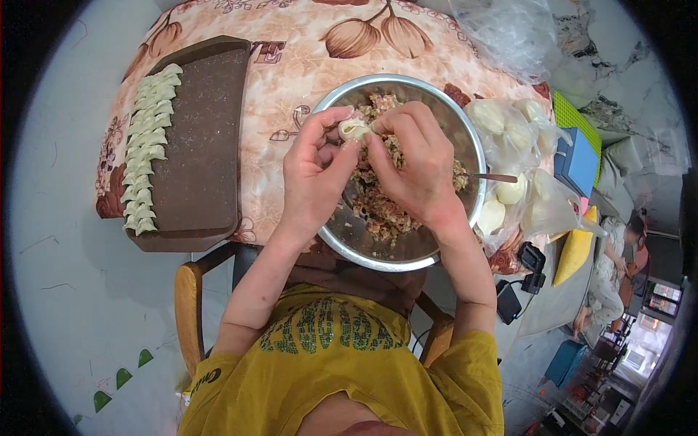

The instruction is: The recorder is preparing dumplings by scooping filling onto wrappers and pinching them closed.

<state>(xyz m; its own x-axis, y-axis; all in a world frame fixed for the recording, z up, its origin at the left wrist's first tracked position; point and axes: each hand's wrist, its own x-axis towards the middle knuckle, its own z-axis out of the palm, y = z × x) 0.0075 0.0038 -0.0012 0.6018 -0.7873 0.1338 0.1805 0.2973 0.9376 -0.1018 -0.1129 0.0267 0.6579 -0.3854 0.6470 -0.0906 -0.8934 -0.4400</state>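
My left hand (314,163) and my right hand (418,161) meet over a steel mixing bowl (478,145), pinching a small pale dumpling (354,129) between their fingertips. The dumpling looks folded, with a curved edge facing up. Below the hands, chopped filling (382,211) with meat and green bits lies in the bowl. A spoon handle (496,177) sticks out over the bowl's right rim. To the left, a brown tray (200,145) dusted with flour carries a column of overlapping finished dumplings (150,142) along its left side.
Clear bags of white dough pieces (502,127) crowd the bowl's right side. Beyond them are a blue box (576,161), a green mat (578,123) and a yellow item (576,251). A crumpled plastic bag (509,33) lies at the back. Another person (609,283) sits far right.
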